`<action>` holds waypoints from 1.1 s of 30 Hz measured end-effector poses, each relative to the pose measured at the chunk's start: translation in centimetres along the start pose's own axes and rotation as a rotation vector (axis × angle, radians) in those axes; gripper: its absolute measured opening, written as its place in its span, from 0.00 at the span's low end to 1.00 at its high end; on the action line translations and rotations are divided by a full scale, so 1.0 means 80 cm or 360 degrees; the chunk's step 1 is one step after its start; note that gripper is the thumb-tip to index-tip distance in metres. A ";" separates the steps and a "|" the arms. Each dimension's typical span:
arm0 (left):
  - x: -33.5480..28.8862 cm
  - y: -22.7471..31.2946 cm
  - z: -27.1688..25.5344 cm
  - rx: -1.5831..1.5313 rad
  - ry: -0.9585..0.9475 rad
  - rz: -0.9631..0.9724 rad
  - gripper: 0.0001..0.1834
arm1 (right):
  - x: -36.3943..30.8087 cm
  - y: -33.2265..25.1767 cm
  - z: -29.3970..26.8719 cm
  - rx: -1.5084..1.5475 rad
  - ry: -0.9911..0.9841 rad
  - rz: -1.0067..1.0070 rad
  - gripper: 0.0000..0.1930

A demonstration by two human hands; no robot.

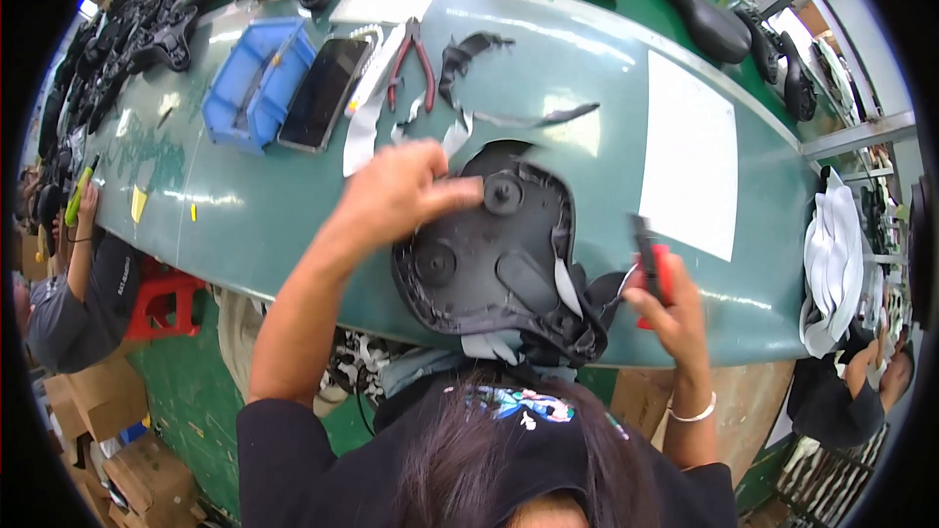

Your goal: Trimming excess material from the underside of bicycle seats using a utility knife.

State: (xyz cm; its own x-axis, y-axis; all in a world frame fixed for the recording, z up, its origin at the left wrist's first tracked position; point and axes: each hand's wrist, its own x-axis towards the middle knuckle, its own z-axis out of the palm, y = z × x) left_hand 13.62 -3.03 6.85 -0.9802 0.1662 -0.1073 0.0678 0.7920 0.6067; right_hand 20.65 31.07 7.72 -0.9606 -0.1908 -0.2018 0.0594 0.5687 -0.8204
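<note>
An upturned black bicycle saddle (469, 264) lies at the table's near edge, its hollow underside and two round fittings showing. My left hand (396, 191) is closed at its far left rim, the thumb reaching over the underside; the other fingers are curled and partly hidden. To the right of the saddle, my right hand (675, 308) is wrapped round a red and black hand tool (657, 274), blurred by motion, so its exact kind is unclear. A dark strip of cover material (604, 295) runs from the saddle's right edge toward that hand.
Beyond the saddle lie red-handled pliers (411, 64), black scraps (469, 64), a phone (326, 93) and a blue bin (259, 83). A white sheet (690, 156) lies right. More saddles (699, 15) stand along the back. Co-workers sit at left and right.
</note>
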 end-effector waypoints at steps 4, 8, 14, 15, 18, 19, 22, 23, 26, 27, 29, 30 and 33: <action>0.019 -0.012 0.016 -0.0317 -0.0365 0.0050 0.24 | 0.053 -0.018 0.014 0.0007 -0.0181 -0.0550 0.18; 0.030 0.005 0.023 -0.0238 -0.0581 0.0351 0.28 | 0.109 -0.010 -0.023 0.0574 0.0283 -0.0067 0.17; 0.095 -0.027 -0.020 -0.1600 0.0124 -0.0232 0.18 | 0.203 -0.013 -0.067 0.0637 0.0798 -0.0277 0.22; 0.108 -0.025 -0.018 -0.1949 0.0347 -0.0281 0.17 | 0.225 -0.014 -0.069 0.0659 0.0793 -0.0283 0.22; 0.154 0.000 0.025 -0.2602 0.1238 -0.0262 0.15 | 0.311 -0.025 -0.042 0.0743 0.0625 -0.0282 0.23; 0.166 0.013 0.043 -0.2438 0.1256 -0.0170 0.12 | 0.340 -0.032 -0.031 0.0883 0.0526 -0.0307 0.25; 0.173 0.016 0.108 -0.1127 0.1130 0.0033 0.07 | 0.436 -0.073 0.013 0.0924 0.0314 -0.0378 0.29; 0.170 0.032 0.101 -0.1082 0.0986 0.0226 0.06 | 0.468 -0.079 0.023 0.0950 0.0272 -0.0390 0.31; 0.175 0.032 0.096 -0.1008 0.0832 0.0156 0.05 | 0.553 -0.117 0.058 0.1064 0.0249 -0.0398 0.29; 0.175 0.031 0.095 -0.0970 0.0839 0.0198 0.06 | 0.577 -0.127 0.064 0.1066 0.0198 -0.0366 0.27; 0.173 0.032 0.092 -0.0983 0.0806 0.0208 0.06 | 0.612 -0.136 0.078 0.1014 0.0132 -0.0242 0.24; 0.174 0.030 0.090 -0.0986 0.0820 0.0192 0.06 | 0.623 -0.133 0.084 0.1007 0.0112 -0.0241 0.24; 0.174 0.024 0.082 -0.1017 0.0829 0.0221 0.06 | 0.641 -0.113 0.081 0.1096 0.0324 -0.0334 0.23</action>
State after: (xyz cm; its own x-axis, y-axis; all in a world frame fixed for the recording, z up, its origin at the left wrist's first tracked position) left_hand 1.34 4.68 1.33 -0.9418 -0.1794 0.2844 0.2301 0.2729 0.9341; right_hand -27.41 10.97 1.28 -0.9978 -0.0505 0.0440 -0.0385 -0.1057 -0.9937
